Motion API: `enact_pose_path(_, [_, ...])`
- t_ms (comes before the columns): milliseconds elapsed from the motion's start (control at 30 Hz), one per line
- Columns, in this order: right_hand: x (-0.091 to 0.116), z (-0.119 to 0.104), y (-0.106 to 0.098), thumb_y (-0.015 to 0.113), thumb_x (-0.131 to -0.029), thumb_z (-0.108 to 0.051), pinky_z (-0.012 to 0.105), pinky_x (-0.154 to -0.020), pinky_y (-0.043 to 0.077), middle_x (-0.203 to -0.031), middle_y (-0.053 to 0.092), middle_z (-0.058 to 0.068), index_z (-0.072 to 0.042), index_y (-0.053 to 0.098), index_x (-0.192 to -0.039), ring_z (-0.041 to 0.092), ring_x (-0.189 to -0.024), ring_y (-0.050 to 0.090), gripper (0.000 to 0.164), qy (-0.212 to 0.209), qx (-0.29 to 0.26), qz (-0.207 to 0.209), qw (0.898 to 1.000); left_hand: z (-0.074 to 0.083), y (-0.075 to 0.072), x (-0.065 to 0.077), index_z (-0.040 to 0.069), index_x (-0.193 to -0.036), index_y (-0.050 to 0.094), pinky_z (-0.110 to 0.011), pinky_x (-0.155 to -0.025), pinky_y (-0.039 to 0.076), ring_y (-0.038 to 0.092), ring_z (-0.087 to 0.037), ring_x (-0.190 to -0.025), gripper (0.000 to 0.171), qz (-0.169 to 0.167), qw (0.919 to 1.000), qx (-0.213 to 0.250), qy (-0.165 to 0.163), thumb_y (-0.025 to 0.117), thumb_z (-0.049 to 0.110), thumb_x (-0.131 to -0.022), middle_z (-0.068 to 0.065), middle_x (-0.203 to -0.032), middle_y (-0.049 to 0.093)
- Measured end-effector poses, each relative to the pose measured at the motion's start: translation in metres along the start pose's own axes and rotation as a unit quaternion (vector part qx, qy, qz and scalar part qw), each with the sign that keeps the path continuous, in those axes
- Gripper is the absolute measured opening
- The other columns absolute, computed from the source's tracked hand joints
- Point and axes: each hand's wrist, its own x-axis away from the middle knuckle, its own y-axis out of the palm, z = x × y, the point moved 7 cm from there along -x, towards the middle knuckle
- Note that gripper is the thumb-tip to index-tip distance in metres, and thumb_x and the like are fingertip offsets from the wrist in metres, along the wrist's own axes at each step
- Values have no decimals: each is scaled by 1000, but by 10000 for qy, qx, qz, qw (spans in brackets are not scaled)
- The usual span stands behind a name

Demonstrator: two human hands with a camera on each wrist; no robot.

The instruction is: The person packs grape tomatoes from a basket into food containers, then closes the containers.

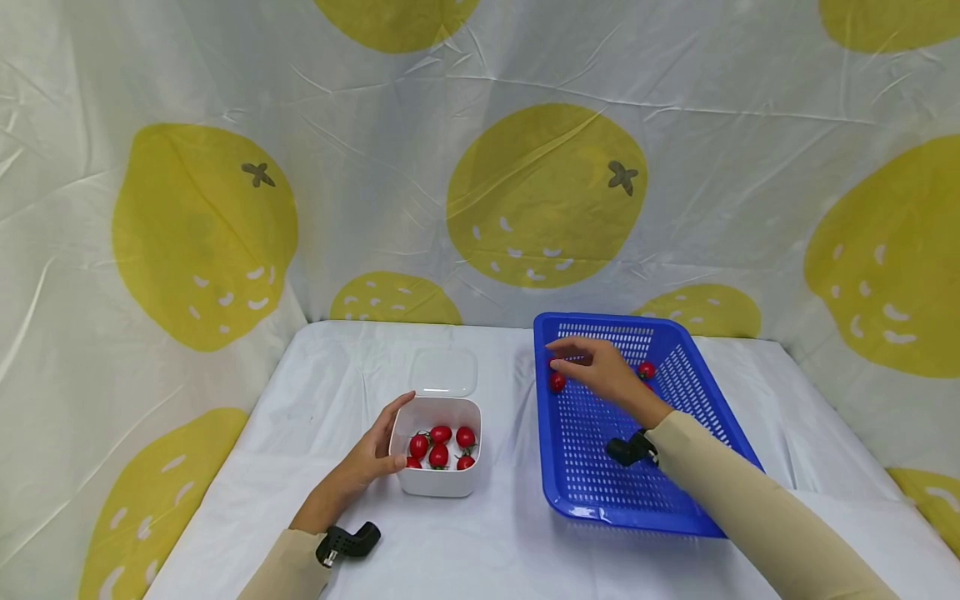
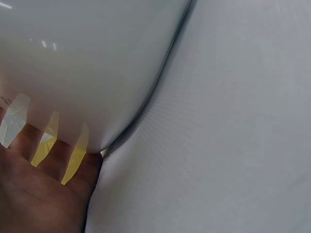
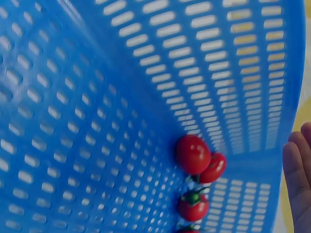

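Observation:
My left hand holds the left side of a white square container, thumb at the front corner and fingers toward the back one. In the left wrist view, its spread fingers lie against the glossy wall. Several red cherry tomatoes with green stems lie inside the container. Over the left part of a blue perforated basket is my right hand, thumb and forefinger apart with nothing visible between them. A cherry tomato lies just below it; more tomatoes lie along the basket's edge in the right wrist view.
A translucent lid lies flat behind the container. White cloth covers the table, and a lemon-print curtain hangs behind and at both sides. The basket's raised rim stands right of the container, with a gap between them.

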Motion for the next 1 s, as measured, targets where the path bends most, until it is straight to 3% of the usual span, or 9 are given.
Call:
enact_pose_path(233, [-4,13,-12,67,-92,-22,46,-89,51,-122,63,18,-4,64,-123,32,-109,62,37,205,392,224,9988,4,0,0,17,-155,13,-29,-108,32,21,-39,-138,87,-11,10000,75,37,64,10,-84,-21,-154,20])
enact_pose_path(467, [-7,30,-27,68,-91,-22,49,-92,48,-118,65,17,-3,64,-121,34,-110,60,35,397,930,548,9934,3,0,-1,18,-155,14,-30,-107,33,22,-37,-139,88,21,10000,-10,-30,65,12,-84,-18,-155,20])
enact_pose_path(1000, [-8,58,-33,69,-89,-14,54,-96,43,-120,63,22,1,64,-120,40,-112,57,35,555,1386,653,9866,3,0,0,16,-155,13,-30,-108,32,19,-42,-138,87,-65,9999,79,85,65,14,-85,-22,-155,17])
